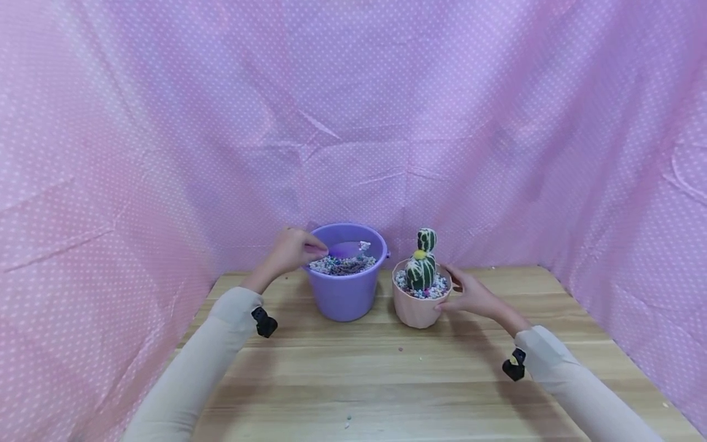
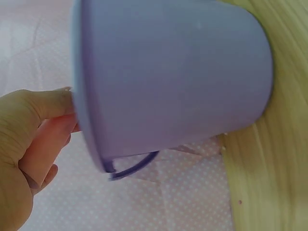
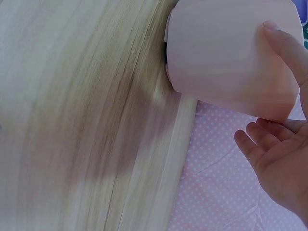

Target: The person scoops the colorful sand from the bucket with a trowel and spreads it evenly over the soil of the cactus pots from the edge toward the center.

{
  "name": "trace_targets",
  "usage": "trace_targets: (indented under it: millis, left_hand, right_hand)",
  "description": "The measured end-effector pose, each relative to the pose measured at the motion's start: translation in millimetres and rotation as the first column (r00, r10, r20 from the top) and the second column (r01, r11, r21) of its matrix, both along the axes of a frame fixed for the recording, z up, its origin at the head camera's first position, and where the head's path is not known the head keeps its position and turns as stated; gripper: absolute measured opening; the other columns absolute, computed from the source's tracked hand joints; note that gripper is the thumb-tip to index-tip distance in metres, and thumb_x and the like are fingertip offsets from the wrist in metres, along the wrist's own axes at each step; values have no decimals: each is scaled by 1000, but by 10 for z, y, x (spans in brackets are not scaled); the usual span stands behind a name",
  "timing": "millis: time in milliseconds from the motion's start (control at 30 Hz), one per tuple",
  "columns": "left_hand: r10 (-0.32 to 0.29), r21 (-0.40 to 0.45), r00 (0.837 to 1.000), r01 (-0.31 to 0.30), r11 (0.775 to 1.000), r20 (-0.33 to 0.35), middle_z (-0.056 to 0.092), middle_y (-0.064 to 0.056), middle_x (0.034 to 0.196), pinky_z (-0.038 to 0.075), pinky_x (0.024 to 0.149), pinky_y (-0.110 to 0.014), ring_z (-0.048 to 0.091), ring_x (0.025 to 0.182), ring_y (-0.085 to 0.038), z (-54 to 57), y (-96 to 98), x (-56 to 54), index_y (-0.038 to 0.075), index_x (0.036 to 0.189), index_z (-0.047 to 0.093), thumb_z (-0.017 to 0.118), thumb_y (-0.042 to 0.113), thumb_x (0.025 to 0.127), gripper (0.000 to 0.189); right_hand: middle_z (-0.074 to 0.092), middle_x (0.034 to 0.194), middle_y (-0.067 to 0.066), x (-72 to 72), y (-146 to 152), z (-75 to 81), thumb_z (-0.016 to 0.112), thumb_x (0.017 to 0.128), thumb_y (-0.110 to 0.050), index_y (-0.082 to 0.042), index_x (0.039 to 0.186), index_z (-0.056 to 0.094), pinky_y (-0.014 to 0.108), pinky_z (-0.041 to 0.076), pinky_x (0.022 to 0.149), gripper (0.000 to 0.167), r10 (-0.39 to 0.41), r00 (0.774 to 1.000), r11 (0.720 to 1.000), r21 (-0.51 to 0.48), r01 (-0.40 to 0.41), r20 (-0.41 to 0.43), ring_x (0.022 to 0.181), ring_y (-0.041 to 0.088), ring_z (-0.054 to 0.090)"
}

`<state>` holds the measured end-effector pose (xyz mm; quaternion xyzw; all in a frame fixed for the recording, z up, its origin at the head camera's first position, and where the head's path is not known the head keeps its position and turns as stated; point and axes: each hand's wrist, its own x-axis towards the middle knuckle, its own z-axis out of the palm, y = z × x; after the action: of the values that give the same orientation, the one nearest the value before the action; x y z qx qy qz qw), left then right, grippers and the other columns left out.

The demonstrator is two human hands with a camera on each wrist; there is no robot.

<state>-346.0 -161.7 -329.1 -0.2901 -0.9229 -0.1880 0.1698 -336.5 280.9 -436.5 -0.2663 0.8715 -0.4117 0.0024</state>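
My left hand is at the left rim of a purple bucket, which holds small multicoloured pebbles. It pinches what looks like a purple scoop inside the bucket, over the pebbles; the grip is partly hidden by the fingers. In the left wrist view the bucket wall hides the inside. My right hand holds the right side of a pale pink flowerpot, thumb on the near wall and fingers behind. A green-and-white cactus with a yellow flower stands among pebbles in the pot.
Bucket and pot stand side by side on a wooden table, towards its back edge. Stray pebbles lie on the wood. A pink dotted cloth hangs behind and at both sides. The bucket's handle hangs down on its far side.
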Motion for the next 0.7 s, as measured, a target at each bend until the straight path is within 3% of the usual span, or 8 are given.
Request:
trace_targets:
  millis: [100, 267, 500, 700]
  left_hand:
    - [-14, 29, 999, 15, 999, -31, 80, -4, 94, 57, 84, -40, 75, 85, -21, 66, -10, 39, 15, 95, 83, 85, 22, 84, 13]
    - [-36, 20, 997, 38, 999, -69, 80, 0, 91, 53, 82, -38, 72, 82, -17, 157, 16, 109, 18, 95, 84, 85, 27, 84, 14]
    - [-134, -20, 983, 132, 991, -126, 79, 7, 87, 48, 79, -34, 66, 78, -12, 282, 136, 260, 23, 96, 84, 86, 28, 83, 14]
    - [-195, -18, 974, 194, 981, -114, 78, 9, 86, 47, 80, -33, 63, 76, -10, 342, 306, 387, 24, 97, 84, 87, 26, 81, 17]
  right_hand:
    - [32, 159, 34, -4, 3, 5, 90, 78, -21, 8, 157, 24, 65, 41, 109, 106, 4, 1000, 1000, 4, -4, -2, 140, 56, 40]
    - [31, 160, 34, -9, -1, 24, 89, 79, -21, 7, 158, 23, 64, 39, 110, 107, 5, 1000, 1000, 7, -5, 11, 141, 55, 39]
    - [33, 159, 34, -29, -3, 24, 90, 79, -19, 7, 157, 24, 65, 38, 110, 106, 14, 1000, 1000, -5, -14, -8, 141, 55, 39]
    - [36, 156, 35, -8, -12, 17, 90, 78, -17, 8, 156, 25, 65, 40, 109, 105, 14, 1000, 1000, -10, -15, -15, 138, 56, 42]
